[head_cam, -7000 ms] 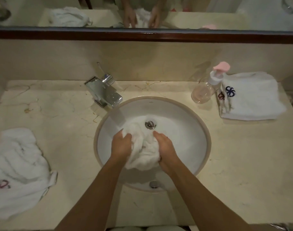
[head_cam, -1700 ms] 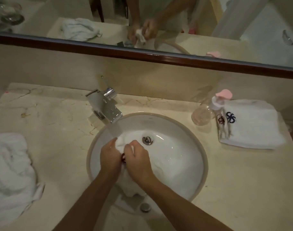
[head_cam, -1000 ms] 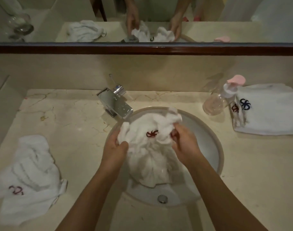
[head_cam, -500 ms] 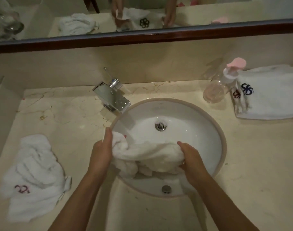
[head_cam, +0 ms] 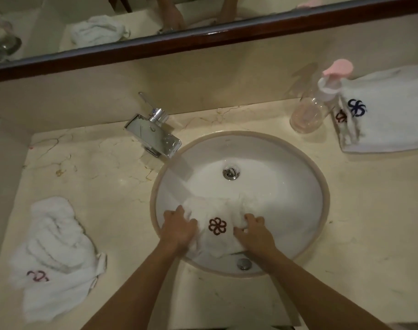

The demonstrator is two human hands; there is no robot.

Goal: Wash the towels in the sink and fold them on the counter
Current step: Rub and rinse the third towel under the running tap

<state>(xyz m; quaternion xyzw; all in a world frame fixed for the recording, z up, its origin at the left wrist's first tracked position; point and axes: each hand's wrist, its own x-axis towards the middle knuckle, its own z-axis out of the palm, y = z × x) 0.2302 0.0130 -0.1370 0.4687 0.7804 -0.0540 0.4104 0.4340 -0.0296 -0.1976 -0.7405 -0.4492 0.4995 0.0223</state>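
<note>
both hands, left hand [head_cam: 178, 231] and right hand [head_cam: 254, 233], curl their fingers into the wet white flower-embroidered towel [head_cam: 217, 226] between them inside the round white sink [head_cam: 298, 186].

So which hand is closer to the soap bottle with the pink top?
The right hand. It grips the towel in the sink, below-left of the bottle; the left hand is farther left.

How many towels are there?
3, maybe more: one towel in the sink under both hands, one crumpled towel on the counter's left, one folded pile at the right, possibly several stacked.
</note>
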